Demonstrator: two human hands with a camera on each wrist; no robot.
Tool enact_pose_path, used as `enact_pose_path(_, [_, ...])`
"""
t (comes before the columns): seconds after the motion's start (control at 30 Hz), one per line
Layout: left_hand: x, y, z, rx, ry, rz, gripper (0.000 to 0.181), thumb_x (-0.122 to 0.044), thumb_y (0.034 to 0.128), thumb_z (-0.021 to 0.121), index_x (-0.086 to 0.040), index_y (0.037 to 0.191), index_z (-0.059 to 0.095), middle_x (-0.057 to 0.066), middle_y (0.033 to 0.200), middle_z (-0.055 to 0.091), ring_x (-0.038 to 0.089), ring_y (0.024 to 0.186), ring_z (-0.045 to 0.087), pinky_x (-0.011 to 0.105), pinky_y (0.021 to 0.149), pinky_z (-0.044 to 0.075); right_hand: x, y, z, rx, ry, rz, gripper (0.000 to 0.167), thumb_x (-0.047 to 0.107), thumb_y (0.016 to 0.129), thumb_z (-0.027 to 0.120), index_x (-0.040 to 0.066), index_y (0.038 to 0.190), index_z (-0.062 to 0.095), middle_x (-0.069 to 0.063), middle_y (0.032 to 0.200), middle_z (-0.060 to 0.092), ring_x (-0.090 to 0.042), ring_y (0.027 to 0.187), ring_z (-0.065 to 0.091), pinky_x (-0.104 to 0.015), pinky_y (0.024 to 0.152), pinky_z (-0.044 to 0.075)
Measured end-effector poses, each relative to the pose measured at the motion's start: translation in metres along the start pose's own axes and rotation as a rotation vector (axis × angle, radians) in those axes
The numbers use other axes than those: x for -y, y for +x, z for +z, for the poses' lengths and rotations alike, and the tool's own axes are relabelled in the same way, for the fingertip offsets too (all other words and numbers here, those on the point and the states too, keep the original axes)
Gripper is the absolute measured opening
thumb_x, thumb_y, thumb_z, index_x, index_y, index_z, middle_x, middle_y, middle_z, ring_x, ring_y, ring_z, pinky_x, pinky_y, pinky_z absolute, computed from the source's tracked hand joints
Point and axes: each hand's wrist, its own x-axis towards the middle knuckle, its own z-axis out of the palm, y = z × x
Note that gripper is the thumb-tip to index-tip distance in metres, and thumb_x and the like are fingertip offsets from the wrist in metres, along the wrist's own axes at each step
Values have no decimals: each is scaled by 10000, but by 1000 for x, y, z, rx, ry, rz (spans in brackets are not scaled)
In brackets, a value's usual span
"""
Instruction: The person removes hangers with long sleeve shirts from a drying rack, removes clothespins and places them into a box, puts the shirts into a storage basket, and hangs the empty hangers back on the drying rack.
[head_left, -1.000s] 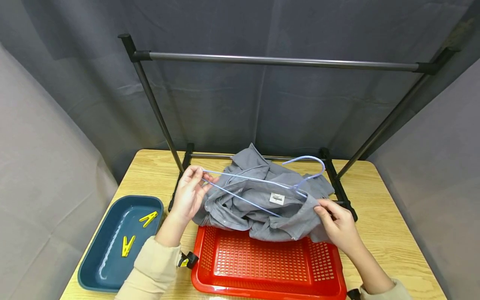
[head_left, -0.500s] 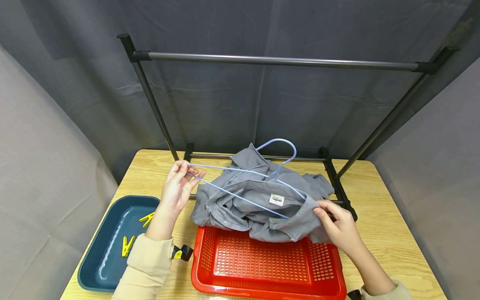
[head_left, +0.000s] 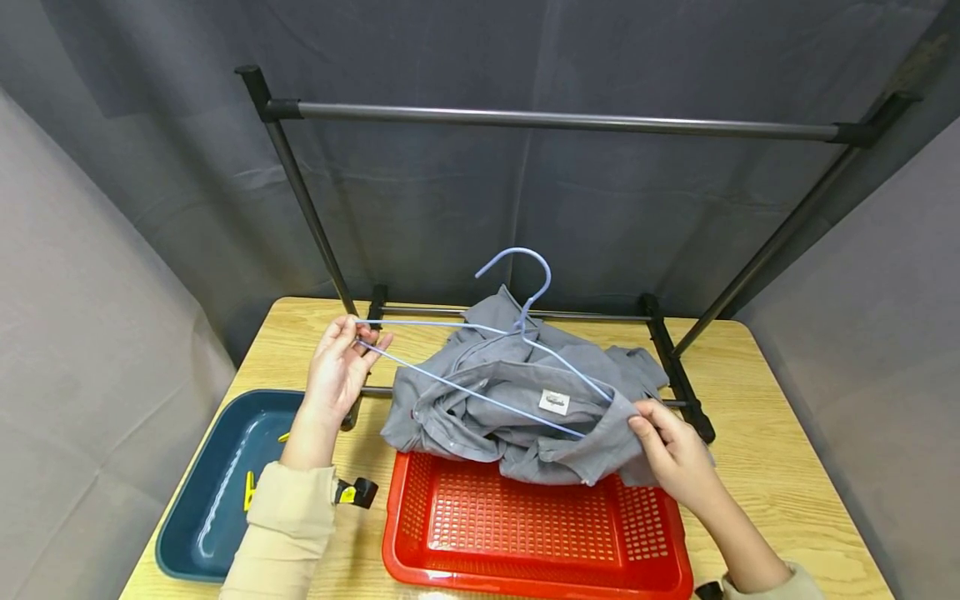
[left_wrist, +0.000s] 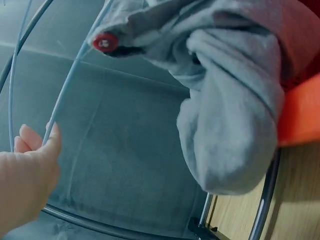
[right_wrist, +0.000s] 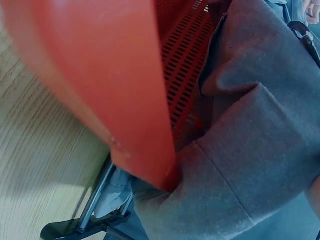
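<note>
My left hand pinches one end of a light blue clothes hanger, out to the left of the cloth. The hanger's hook points up, and its other end goes inside the neck opening of a grey shirt that has a white label. With thumb and fingers my right hand grips the shirt's edge at the right of the opening. The shirt lies bunched over the back of a red basket. In the left wrist view a red round spot shows on the cloth.
A blue-green tray stands at the left, with yellow clothespins partly hidden by my left arm. Behind the shirt a rack's horizontal metal bar spans between two dark posts. The wooden table extends to the right.
My left hand has moved left and slightly up with the hanger. The hook has swung up and left, and its opening now faces left. My right hand stays on the shirt.
</note>
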Motion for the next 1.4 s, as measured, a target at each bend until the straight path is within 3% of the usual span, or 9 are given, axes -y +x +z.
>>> enact_pose_path(0.17, [4,1,1,-167,397,90,97,-137,963,433,-96,921,510,-27,833,538,127,855,533,316,887,410,-1,-1,-1,8,2,-9,147,-108,841,530,6,911,589,36,818,598,4,682,498,-161,598,372])
enact_pose_path(0.33, [10,-6,17,-341,830,397,208,-110,892,566,32,1038,520,-1,976,495,145,950,450,263,800,336,-3,-2,-1,6,4,-17,141,-113,840,528,-1,905,583,21,806,591,-3,672,488,-161,590,365])
enact_pose_path(0.43, [16,-11,32,-343,955,589,201,-61,854,596,70,992,531,89,1010,458,163,934,415,248,750,308,-3,0,-1,14,-2,-22,131,-107,850,520,1,900,575,13,795,580,-3,665,478,-160,580,363])
enact_pose_path(0.53, [23,-16,48,-253,978,672,158,-28,838,606,77,932,532,144,967,464,140,871,423,240,699,314,5,4,-2,31,-8,-30,110,-97,869,499,-7,888,560,-6,763,562,-6,645,461,-160,566,359])
enact_pose_path(0.63, [31,-22,63,-121,957,627,140,-16,844,597,82,917,529,152,892,510,99,793,457,208,661,344,19,10,-4,40,-9,-30,102,-115,869,484,-33,869,544,-46,722,544,-30,619,448,-171,553,355])
enact_pose_path(0.87, [51,-35,95,150,934,292,155,-58,877,568,62,974,557,167,903,585,163,813,548,217,728,440,0,4,2,12,10,-35,125,-108,851,519,1,882,570,12,740,545,-10,651,457,-171,563,347])
enact_pose_path(1.0, [61,-36,109,269,892,147,190,-68,894,547,70,1022,572,194,909,616,274,853,603,298,752,484,14,9,3,2,1,-31,135,-137,834,517,-15,859,569,-15,723,546,-22,645,462,-178,573,353])
enact_pose_path(1.17, [72,-33,122,312,780,22,237,-75,910,514,92,1072,562,241,937,637,367,903,602,460,793,477,35,17,1,0,15,-25,123,-154,833,501,-43,834,555,-46,705,528,-39,624,446,-176,559,340])
enact_pose_path(1.4, [86,-33,135,275,582,-39,247,-72,917,497,130,1047,553,227,941,650,280,861,629,397,795,489,38,18,2,1,4,-25,122,-151,836,500,-43,844,554,-56,722,544,-56,634,467,-171,578,353])
